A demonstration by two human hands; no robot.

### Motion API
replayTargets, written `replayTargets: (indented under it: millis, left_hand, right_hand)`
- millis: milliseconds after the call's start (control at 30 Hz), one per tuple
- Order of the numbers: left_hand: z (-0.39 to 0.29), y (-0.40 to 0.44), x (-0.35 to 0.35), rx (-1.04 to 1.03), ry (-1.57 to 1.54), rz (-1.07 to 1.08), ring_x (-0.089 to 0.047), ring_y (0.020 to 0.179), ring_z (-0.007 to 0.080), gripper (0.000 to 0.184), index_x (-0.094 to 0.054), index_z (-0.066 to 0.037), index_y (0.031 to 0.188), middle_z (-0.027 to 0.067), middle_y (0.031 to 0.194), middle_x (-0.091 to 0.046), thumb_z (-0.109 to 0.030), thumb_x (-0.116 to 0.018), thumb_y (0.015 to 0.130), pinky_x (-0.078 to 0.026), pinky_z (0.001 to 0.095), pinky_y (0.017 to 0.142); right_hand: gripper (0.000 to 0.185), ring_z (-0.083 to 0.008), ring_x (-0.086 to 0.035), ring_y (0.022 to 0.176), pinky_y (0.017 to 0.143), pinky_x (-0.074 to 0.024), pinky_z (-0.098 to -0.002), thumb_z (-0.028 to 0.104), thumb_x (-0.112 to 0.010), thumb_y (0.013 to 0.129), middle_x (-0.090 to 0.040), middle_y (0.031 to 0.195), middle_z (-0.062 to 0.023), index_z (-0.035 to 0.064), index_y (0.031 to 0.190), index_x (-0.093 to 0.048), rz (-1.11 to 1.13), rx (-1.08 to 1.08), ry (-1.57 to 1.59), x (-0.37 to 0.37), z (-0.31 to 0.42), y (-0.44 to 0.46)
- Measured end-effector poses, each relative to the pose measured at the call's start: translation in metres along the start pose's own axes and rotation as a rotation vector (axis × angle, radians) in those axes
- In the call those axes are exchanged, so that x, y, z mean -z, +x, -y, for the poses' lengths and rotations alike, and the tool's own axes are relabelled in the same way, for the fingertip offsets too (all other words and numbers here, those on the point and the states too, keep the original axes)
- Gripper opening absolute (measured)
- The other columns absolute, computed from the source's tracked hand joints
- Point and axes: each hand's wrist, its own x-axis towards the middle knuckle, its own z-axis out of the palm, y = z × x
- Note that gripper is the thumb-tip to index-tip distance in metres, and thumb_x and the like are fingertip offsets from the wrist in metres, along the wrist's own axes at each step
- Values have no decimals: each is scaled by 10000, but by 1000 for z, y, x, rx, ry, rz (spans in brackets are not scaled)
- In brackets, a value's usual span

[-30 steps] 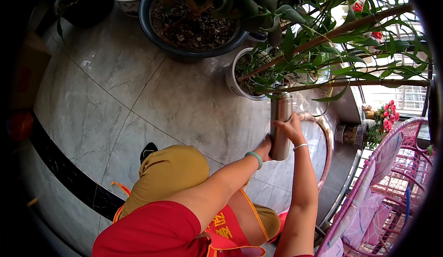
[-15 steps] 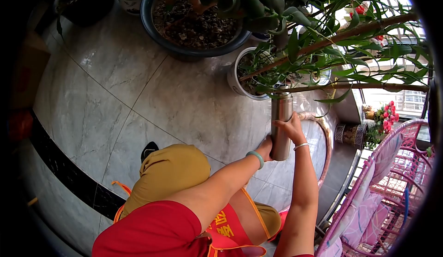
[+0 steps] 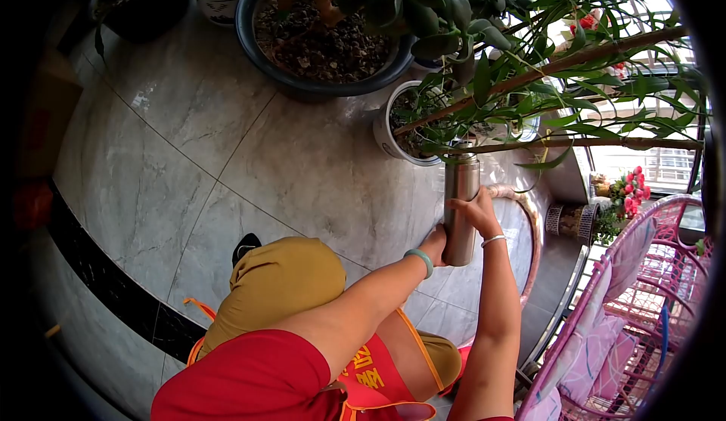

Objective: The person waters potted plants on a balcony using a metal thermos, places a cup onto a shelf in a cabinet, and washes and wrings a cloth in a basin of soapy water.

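Observation:
A stainless steel thermos bottle (image 3: pixel 462 187) extends away from me, its mouth end among the leaves beside a white flowerpot (image 3: pixel 384 122). My left hand (image 3: pixel 433 246), below a green bangle, grips the bottle near its base; part of its fingers is hidden behind the metal. Higher up, my right hand (image 3: pixel 476 213), with a pale bracelet at the wrist, is closed around the side of the bottle. A leafy plant (image 3: pixel 529 81) leans over the bottle's top, and a brown stem crosses just above it. Whether any water comes out cannot be seen.
A large dark pot (image 3: pixel 253 51) with a thick-leaved plant stands behind the white one. To the right are a pink woven chair (image 3: pixel 575 345), a curved rim (image 3: pixel 537 232) and a pot of red flowers (image 3: pixel 571 222). Grey tiles (image 3: pixel 174 111) cover the floor.
The view has shifted very slightly. Both hands keep hold of the thermos bottle in nearly the same place.

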Motion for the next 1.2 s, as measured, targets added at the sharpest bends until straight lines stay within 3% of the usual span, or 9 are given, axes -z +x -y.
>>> replayTargets:
  millis: [433, 1200]
  left_hand:
    - [1, -3, 1, 42, 34, -43, -500, 1085, 223, 588, -445, -130, 1216, 97, 1175, -501, -537, -157, 903, -449, 441, 871]
    - [8, 22, 14, 35, 25, -8, -530, 1022, 201, 523, -472, -154, 1165, 80, 1122, -522, -518, -200, 905, -483, 435, 826]
  right_hand:
    - [641, -249, -590, 786, 694, -492, -338, 227, -783, 548, -582, 890, -193, -104, 984, -450, 41, -33, -20, 2, -4, 2]
    - [655, -271, -590, 815, 729, -484, -345, 234, -793, 542, -587, 901, -207, -110, 987, -457, 53, -53, -91, 3, 3, 1]
